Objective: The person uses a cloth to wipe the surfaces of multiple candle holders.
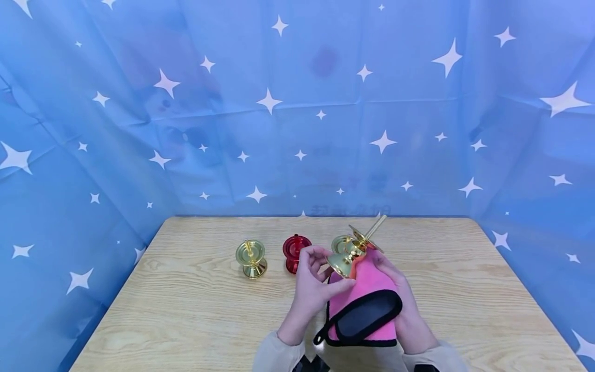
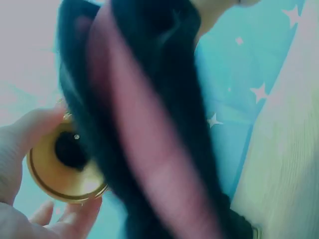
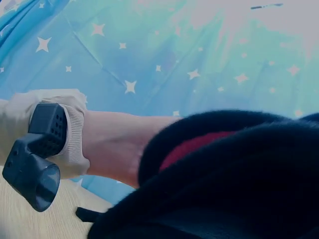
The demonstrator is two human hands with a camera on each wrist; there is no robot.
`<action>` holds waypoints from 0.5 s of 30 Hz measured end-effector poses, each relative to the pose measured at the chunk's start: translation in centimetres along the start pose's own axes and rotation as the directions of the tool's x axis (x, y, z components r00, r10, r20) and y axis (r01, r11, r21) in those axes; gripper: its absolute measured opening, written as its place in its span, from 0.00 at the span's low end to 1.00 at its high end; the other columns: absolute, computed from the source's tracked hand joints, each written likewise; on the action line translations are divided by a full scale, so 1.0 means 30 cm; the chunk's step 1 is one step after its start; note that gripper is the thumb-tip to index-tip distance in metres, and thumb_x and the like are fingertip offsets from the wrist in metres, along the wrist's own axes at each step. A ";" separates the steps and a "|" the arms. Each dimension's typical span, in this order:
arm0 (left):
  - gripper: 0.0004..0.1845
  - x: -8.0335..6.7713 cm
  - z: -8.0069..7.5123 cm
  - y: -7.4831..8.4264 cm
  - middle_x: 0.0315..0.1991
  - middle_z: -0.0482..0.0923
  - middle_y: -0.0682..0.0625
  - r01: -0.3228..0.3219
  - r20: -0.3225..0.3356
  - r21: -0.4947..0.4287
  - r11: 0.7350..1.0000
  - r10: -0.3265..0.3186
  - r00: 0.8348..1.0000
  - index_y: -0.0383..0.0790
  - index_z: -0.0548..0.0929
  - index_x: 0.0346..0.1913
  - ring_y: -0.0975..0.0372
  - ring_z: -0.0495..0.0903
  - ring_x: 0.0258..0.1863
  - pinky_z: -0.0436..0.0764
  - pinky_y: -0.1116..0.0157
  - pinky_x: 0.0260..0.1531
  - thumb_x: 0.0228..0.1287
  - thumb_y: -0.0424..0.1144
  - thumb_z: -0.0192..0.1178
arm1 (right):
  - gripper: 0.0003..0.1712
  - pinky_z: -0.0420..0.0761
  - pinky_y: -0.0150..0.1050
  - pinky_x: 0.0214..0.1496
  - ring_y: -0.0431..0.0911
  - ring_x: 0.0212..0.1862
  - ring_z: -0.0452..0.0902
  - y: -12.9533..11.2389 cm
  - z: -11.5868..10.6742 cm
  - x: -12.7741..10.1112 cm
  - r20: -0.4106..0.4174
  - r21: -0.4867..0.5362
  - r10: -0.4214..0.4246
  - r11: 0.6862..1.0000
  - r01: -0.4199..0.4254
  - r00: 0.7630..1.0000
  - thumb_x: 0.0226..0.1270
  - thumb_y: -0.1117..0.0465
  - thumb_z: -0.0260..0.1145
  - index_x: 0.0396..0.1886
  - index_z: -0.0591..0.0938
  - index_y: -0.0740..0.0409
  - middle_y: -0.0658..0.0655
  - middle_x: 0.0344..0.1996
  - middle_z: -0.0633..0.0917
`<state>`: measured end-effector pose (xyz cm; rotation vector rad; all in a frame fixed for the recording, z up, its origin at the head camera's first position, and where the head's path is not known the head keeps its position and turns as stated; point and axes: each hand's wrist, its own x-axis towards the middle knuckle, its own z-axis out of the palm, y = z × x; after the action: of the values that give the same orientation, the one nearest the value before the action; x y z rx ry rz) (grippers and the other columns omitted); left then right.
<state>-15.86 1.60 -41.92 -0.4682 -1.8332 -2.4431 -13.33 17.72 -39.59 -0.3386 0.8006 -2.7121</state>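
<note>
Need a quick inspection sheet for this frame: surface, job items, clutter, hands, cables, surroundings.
Surface: light wooden table, bare grain showing.
Job's things: gold candle holder held tilted above the table; pink cloth with black trim under and behind it.
Clutter: second gold holder and red holder standing upright; another gold piece partly hidden behind the held one.
Hands: left hand grips the held holder's base; right hand holds the cloth against it.
Cables: nothing seen.
Surroundings: blue star-print backdrop on three sides.
</note>
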 end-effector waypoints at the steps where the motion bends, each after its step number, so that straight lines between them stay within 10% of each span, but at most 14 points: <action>1: 0.35 -0.002 0.005 -0.001 0.48 0.71 0.38 -0.008 -0.024 -0.028 1.000 0.007 1.000 0.28 0.63 0.50 0.57 0.76 0.47 0.77 0.64 0.47 0.39 0.25 0.73 | 0.25 0.74 0.32 0.52 0.39 0.51 0.76 0.003 0.006 -0.004 -0.069 -0.039 -0.024 0.999 0.021 0.997 0.77 0.62 0.36 0.52 0.81 0.48 0.49 0.48 0.82; 15: 0.32 -0.016 0.049 -0.026 0.50 0.71 0.35 -0.256 -0.126 -0.063 0.965 0.247 0.961 0.23 0.65 0.52 0.54 0.73 0.49 0.78 0.60 0.47 0.47 0.28 0.71 | 0.12 0.76 0.29 0.47 0.34 0.46 0.76 0.029 0.076 -0.004 -0.486 -0.416 -0.211 0.909 -0.012 0.848 0.70 0.59 0.55 0.41 0.83 0.38 0.41 0.42 0.83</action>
<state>-15.27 3.15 -42.42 -0.5158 -1.5332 -2.3233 -12.35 15.95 -38.24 0.3155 1.5472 -2.7444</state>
